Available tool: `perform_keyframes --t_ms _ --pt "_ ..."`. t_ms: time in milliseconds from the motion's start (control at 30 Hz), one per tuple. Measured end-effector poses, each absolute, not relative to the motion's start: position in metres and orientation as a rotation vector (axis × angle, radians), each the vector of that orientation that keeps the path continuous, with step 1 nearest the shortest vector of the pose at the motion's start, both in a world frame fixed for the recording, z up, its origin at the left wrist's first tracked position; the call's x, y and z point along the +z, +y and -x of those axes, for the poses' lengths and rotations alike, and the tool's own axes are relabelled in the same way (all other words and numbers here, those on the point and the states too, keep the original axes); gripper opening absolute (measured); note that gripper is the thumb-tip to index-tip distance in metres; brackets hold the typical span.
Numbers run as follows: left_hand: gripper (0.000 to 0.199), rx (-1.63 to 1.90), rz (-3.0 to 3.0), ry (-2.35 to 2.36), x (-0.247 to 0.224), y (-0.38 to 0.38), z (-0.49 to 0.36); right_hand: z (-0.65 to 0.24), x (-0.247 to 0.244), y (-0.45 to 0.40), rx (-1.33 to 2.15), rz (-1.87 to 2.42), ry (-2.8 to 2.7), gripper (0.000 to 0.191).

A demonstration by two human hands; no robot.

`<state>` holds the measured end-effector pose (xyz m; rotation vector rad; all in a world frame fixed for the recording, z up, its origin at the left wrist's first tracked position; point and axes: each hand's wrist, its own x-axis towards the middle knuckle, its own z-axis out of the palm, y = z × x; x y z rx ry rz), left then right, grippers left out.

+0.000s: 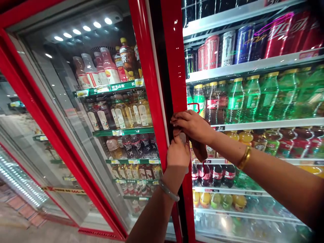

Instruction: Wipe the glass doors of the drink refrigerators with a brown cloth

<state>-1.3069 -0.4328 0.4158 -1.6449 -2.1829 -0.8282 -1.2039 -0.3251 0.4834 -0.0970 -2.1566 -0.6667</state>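
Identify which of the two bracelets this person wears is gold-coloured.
The gold bracelet is on the arm of the right hand; its yellow shine sets it apart from the grey bracelet behind the left hand.

To the left, behind a glass door (150, 84), bottles (108, 71) on tiered shelves (118, 86); to the right, cans (211, 52) on a shelf (240, 69) above more bottles (235, 98); between, a door frame (177, 67), right hand (196, 125) above left hand (178, 152) before it.

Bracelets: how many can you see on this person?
2: a gold bracelet behind the right hand, and a grey bangle behind the left hand. Any worn higher up would be outside the picture.
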Motion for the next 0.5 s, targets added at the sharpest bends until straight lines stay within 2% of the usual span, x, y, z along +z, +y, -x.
perform_keyframes --t_ms 200,500 --pt "0.055 -0.871 1.636 -2.105 0.405 -0.426 1.305 1.220 0.469 -0.346 -0.216 0.371 -2.198 0.027" --pt "0.053 -0.889 1.622 -2.041 0.401 -0.430 1.305 1.221 0.459 -0.366 -0.135 0.599 -2.095 0.027"
